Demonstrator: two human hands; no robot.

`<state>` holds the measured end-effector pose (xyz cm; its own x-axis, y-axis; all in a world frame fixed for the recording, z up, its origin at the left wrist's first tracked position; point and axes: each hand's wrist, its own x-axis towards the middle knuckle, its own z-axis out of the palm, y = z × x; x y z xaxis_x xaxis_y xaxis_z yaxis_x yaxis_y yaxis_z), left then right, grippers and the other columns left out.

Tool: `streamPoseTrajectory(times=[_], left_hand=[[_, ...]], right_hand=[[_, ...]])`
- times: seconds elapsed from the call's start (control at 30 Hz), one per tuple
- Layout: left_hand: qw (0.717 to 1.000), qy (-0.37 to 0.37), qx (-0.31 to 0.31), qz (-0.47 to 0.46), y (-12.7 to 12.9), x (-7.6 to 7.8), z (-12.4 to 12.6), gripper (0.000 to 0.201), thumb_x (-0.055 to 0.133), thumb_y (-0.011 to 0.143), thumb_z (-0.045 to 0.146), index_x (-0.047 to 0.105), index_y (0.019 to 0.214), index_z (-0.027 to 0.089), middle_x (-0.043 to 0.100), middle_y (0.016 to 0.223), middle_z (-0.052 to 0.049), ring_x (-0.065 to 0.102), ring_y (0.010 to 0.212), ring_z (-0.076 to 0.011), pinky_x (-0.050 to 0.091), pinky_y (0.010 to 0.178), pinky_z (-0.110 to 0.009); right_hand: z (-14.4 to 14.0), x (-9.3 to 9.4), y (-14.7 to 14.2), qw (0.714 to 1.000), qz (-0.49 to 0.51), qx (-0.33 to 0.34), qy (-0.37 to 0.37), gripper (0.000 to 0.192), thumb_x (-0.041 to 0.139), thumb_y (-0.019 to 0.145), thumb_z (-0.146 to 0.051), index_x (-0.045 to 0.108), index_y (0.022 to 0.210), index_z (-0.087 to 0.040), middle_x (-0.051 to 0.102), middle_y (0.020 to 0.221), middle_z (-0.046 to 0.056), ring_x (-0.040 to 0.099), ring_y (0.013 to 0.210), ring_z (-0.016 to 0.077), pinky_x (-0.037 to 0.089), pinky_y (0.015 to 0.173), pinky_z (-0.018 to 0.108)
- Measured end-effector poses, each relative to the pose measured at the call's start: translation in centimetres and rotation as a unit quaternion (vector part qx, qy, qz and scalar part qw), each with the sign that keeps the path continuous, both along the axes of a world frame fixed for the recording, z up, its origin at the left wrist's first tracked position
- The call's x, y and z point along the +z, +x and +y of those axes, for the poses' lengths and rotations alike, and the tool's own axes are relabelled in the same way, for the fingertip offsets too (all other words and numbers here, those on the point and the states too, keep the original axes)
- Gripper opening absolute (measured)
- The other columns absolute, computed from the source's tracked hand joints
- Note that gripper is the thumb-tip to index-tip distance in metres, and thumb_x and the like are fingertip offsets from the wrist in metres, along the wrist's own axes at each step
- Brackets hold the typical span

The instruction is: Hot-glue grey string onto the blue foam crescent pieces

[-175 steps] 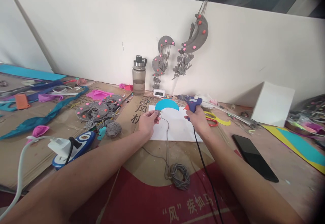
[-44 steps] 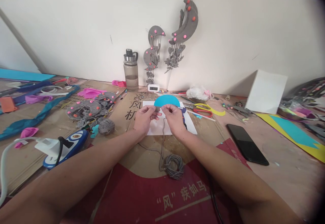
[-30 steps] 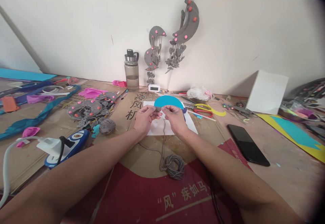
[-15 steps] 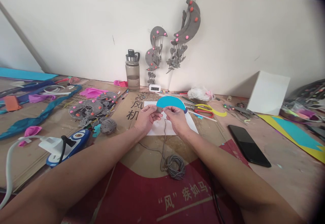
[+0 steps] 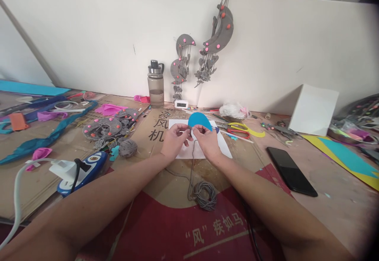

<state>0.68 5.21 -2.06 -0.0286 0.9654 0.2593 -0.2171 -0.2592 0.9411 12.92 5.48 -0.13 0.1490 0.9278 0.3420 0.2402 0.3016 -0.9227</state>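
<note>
Both hands, left hand and right hand, have fingers clamped on the blue foam crescent; I'd pinch the grey string firmly till it sets.

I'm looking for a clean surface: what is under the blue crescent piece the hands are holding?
Under the blue crescent, held by the left hand and right hand, lies a white sheet on the cardboard. Grey cord trails across it. The hands cover the sheet's middle.

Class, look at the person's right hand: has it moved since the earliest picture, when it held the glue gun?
Yes. The right hand has moved left over the white sheet to pinch the blue foam piece beside the left hand.
</note>
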Motion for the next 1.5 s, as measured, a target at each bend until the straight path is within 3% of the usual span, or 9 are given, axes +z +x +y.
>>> streamPoseTrajectory(times=[0.1,0.27,0.37,0.67,0.9,1.07,1.27,1.5], left_hand=[[0.998,0.029,0.008,0.048,0.1,-0.3,-0.1,0.036,0.072,0.069,0.034,0.056,0.095,0.016,0.064,0.096,-0.007,0.064,0.063,-0.0129,0.041,0.038,-0.02],[0.997,-0.015,0.007,0.069,-0.2,-0.3,0.0,0.027,0.066,0.075,0.04,0.056,0.084,0.017,0.063,0.067,0.0,0.059,0.046,-0.0099,0.03,0.036,-0.018],[0.998,-0.041,0.001,0.045,-0.4,-0.1,0.1,0.027,0.067,0.074,0.04,0.053,0.079,0.018,0.059,0.057,0.003,0.057,0.04,-0.0104,0.024,0.035,-0.018],[0.994,-0.088,-0.043,-0.05,-0.4,0.6,-0.2,0.032,0.072,0.067,0.035,0.046,0.075,0.018,0.069,0.076,-0.005,0.058,0.039,-0.0103,0.017,0.032,-0.018],[0.992,-0.075,-0.068,-0.074,-0.1,0.7,-0.4,0.035,0.073,0.067,0.033,0.044,0.081,0.018,0.07,0.082,-0.008,0.067,0.055,-0.0179,0.036,0.035,-0.019],[0.992,-0.064,-0.077,-0.081,-0.2,0.7,-0.3,0.033,0.073,0.069,0.033,0.05,0.086,0.016,0.069,0.079,-0.007,0.07,0.064,-0.0212,0.048,0.044,-0.025],[0.992,-0.053,-0.059,-0.1,-0.3,0.4,-0.1,0.028,0.072,0.072,0.033,0.055,0.084,0.014,0.071,0.085,-0.01,0.07,0.07,-0.0198,0.055,0.057,-0.029],[0.992,-0.054,-0.042,-0.109,-0.2,0.4,-0.1,0.025,0.073,0.071,0.031,0.06,0.08,0.013,0.071,0.083,-0.009,0.069,0.072,-0.0167,0.057,0.074,-0.035]], right_hand=[[-0.2,0.0,0.1,0.998,-0.057,-0.007,0.025,0.015,0.058,0.073,-0.034,0.06,0.068,-0.019,0.052,0.062,-0.002,0.043,0.06,0.0125,0.038,0.061,0.027],[-0.9,0.3,0.0,0.988,-0.127,0.04,0.083,0.014,0.052,0.08,-0.029,0.063,0.079,-0.02,0.059,0.079,0.002,0.049,0.069,0.0145,0.041,0.067,0.029],[-1.2,0.5,-0.1,0.986,-0.13,0.048,0.087,0.009,0.051,0.081,-0.027,0.058,0.08,-0.021,0.059,0.08,0.002,0.052,0.07,0.0147,0.042,0.068,0.029],[-0.1,-0.1,0.5,0.995,-0.066,0.042,0.06,0.017,0.055,0.078,-0.029,0.053,0.092,-0.021,0.058,0.075,0.0,0.056,0.068,0.0139,0.045,0.067,0.029],[0.0,-0.3,0.8,0.993,-0.099,0.038,0.06,0.017,0.052,0.08,-0.031,0.058,0.09,-0.02,0.061,0.078,0.002,0.055,0.069,0.0146,0.045,0.067,0.03],[0.1,-0.4,0.9,0.994,-0.081,0.034,0.059,0.014,0.053,0.078,-0.03,0.054,0.089,-0.02,0.058,0.077,0.0,0.053,0.065,0.0138,0.044,0.064,0.029],[-0.1,-0.4,0.6,0.994,-0.075,0.03,0.072,0.015,0.054,0.077,-0.03,0.045,0.084,-0.022,0.053,0.076,-0.001,0.052,0.066,0.0131,0.044,0.063,0.028],[-0.3,-0.3,0.7,0.99,-0.107,0.029,0.088,0.01,0.053,0.079,-0.028,0.046,0.08,-0.022,0.051,0.073,-0.002,0.049,0.064,0.0128,0.041,0.062,0.027]])
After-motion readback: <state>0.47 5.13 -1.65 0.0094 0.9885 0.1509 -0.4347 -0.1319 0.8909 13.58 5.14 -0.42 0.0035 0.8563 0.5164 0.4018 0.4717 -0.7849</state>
